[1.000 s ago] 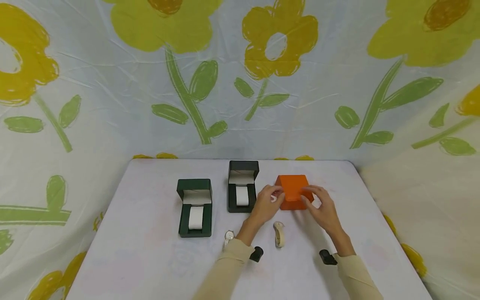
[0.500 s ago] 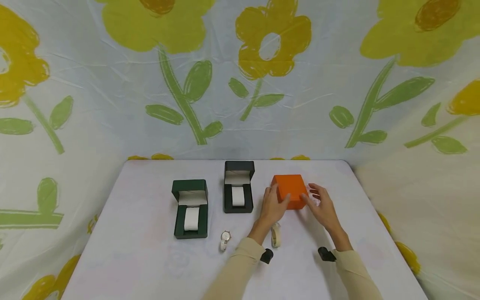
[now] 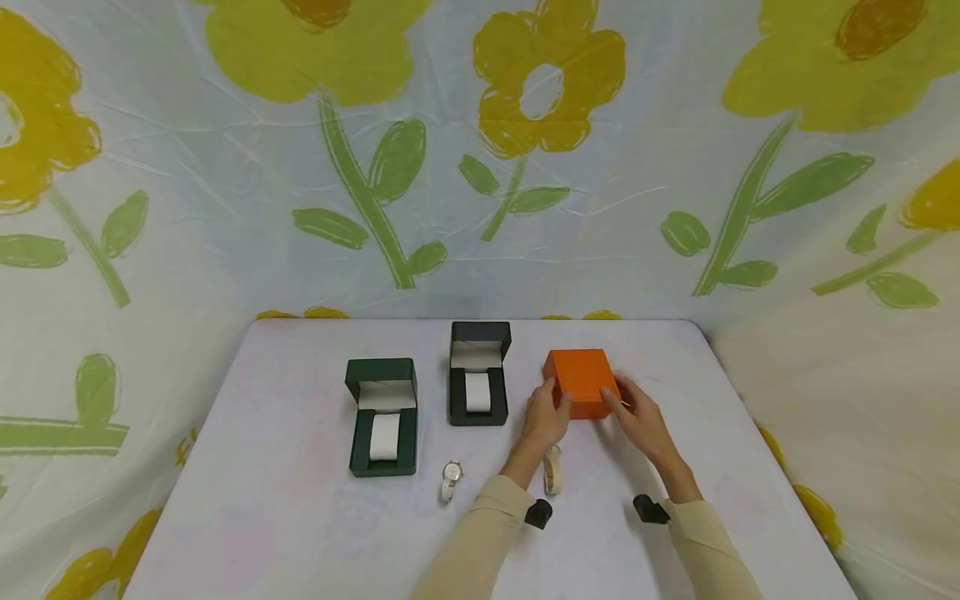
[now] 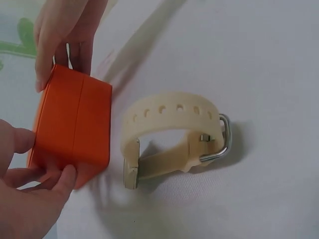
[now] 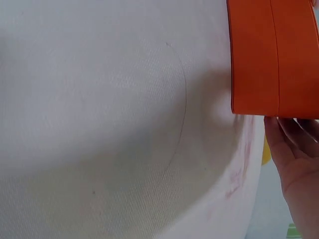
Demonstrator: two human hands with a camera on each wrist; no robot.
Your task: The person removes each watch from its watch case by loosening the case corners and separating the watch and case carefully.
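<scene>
A closed orange watch box (image 3: pixel 581 375) stands at the back right of the table in the head view. My left hand (image 3: pixel 545 417) holds its left side, thumb at the near corner. From the right, my right hand (image 3: pixel 647 423) grips the opposite side, with the thumb by the front edge. The left wrist view shows fingertips of the left hand (image 4: pixel 30 199) against the box's side, near the lid seam. In the right wrist view, fingers (image 5: pixel 279 144) meet the box's side. Close to my left wrist lies a cream-strapped watch (image 4: pixel 169 117), its strap buckled in a loop.
To the left stand a black watch box (image 3: pixel 477 408) and a green watch box (image 3: pixel 382 450), both with lids up and white cushions inside. A white-strapped watch (image 3: pixel 451 477) lies in front of them. A flower-printed curtain (image 3: pixel 600 250) rises behind the white table (image 3: pixel 300 517).
My left hand has shifted from the box's front round to its left side. The right hand's fingers, spread away from the box half a second ago, have closed in against its right side.
</scene>
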